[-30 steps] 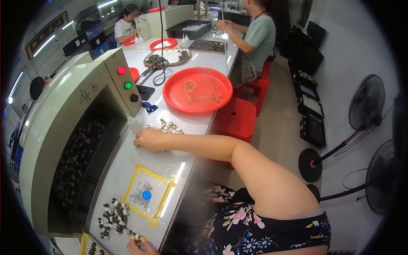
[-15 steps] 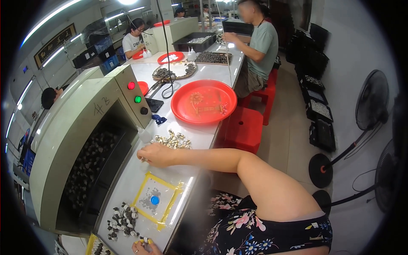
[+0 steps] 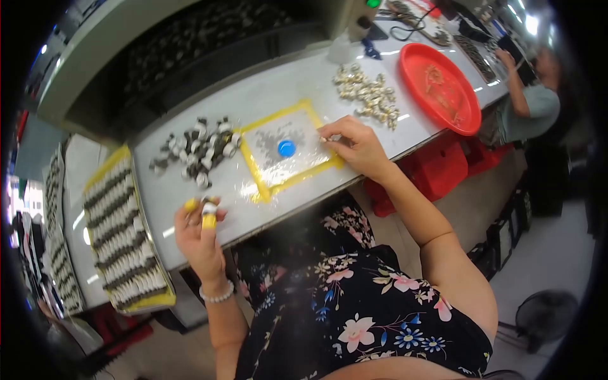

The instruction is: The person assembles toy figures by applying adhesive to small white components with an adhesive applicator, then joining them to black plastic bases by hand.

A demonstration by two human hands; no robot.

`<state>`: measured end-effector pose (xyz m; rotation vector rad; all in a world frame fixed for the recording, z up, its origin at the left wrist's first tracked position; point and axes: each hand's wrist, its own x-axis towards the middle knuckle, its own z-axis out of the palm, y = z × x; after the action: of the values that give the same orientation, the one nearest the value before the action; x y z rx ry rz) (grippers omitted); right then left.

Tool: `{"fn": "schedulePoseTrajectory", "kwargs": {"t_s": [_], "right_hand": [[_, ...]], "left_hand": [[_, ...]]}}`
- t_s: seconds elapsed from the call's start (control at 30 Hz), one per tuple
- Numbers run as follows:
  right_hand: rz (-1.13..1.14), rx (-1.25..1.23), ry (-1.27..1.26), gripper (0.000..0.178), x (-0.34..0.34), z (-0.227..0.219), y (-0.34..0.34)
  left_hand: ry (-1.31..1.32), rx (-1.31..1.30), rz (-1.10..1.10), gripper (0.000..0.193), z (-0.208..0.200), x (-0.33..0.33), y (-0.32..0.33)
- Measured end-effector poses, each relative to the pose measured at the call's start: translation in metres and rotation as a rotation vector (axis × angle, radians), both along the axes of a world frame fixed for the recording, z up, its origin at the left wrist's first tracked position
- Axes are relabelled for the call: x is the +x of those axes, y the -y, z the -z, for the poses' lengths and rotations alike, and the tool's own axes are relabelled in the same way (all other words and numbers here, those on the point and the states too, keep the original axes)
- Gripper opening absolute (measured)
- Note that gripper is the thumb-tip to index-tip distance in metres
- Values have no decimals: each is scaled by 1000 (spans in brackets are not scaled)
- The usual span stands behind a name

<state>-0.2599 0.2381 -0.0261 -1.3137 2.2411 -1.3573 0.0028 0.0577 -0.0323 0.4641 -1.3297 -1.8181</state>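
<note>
My left hand [image 3: 204, 244], with yellow wraps on its fingertips, is closed round a small black-and-white piece [image 3: 209, 207] at the table's near edge. A loose pile of similar black-and-white pieces [image 3: 201, 152] lies just beyond it. Over the right edge of a yellow-taped square [image 3: 258, 180], my right hand [image 3: 360, 147] pinches a tiny pale piece [image 3: 323, 139], mostly hidden by the fingertips. Inside the square is a round blue cap [image 3: 286, 149] among grey spots. Shiny gold-and-white pieces [image 3: 368, 95] are heaped beyond my right hand.
Rows of black-and-white pieces fill a yellow-edged tray [image 3: 166, 299] at left. A dark-mouthed machine [image 3: 82, 82] stands along the far side. A red round tray [image 3: 465, 120] lies at right, near red stools [image 3: 443, 164] and a seated person [image 3: 532, 117].
My right hand has come back from beside the gold-and-white heap to the taped square, with a tiny piece pinched. The view has swung left and down, showing more of my left hand.
</note>
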Motion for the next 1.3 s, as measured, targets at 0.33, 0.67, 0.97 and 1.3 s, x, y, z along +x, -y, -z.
{"fn": "schedulePoseTrajectory", "kwargs": {"t_s": [0.33,0.67,0.97,1.3], "right_hand": [[-54,-22,-262,20,17,-5,-6],[-69,58,-468,24,4,-6,-3],[-164,238,-488,23,2,-24,8],[-349,139,-368,19,12,-31,50]], "left_hand": [[-207,783,430,29,9,-43,-23],[-180,689,390,25,9,-44,-26],[-157,528,337,24,11,-46,-25],[-232,482,425,35,16,-43,-22]]}}
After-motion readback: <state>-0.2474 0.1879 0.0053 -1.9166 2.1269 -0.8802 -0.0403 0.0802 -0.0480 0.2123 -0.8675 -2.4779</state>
